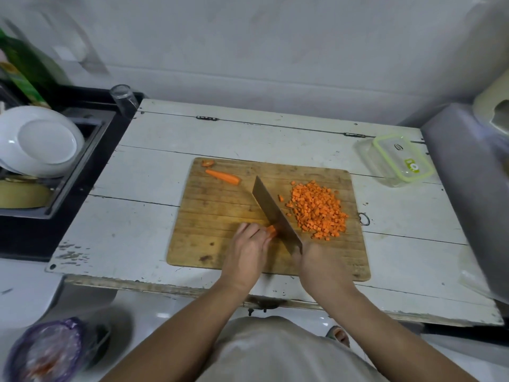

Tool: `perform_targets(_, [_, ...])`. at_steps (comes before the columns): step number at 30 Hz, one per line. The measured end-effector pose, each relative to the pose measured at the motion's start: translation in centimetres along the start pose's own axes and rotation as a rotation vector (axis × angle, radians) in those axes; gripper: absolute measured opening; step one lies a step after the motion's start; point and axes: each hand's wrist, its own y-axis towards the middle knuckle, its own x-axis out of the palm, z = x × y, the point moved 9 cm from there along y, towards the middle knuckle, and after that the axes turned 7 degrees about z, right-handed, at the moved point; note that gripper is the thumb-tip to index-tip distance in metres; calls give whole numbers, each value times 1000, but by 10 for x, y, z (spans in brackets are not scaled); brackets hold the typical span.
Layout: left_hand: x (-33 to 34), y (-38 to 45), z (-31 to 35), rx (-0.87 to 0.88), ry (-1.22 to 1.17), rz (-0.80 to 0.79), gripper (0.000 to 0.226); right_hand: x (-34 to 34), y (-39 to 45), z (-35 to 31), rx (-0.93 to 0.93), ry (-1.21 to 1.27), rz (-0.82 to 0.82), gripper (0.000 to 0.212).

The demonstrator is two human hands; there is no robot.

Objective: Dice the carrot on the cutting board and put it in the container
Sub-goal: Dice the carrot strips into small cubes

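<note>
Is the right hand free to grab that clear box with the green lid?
Probably not yet: the right hand grips the broad steel knife. The clear box with the green lid sits far right on the white table, nothing blocking it.

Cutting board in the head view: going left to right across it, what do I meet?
Carrot end scrap → uncut carrot strip → left hand pinning the carrot sticks → cleaver → right hand on its handle → pile of diced carrot. Beyond the board's right edge: the clear container.
</note>
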Motion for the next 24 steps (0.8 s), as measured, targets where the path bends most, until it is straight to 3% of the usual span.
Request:
perform_targets(7, [0,-2,-3,24,4,-27,12,-21,-10,19,45,106,57,21])
perform_targets(14, [-2,-2,-1,24,3,-36,11,-4,-34,15,-20,16,-63,24])
perform_targets(19, [-1,-2,-1,39,8,-22,11,2,-10,-5,-24,-78,-1,25])
perform_targets(24, [-7,-4,0,33,-6,-1,16,-11,1,7,31,82,43,23])
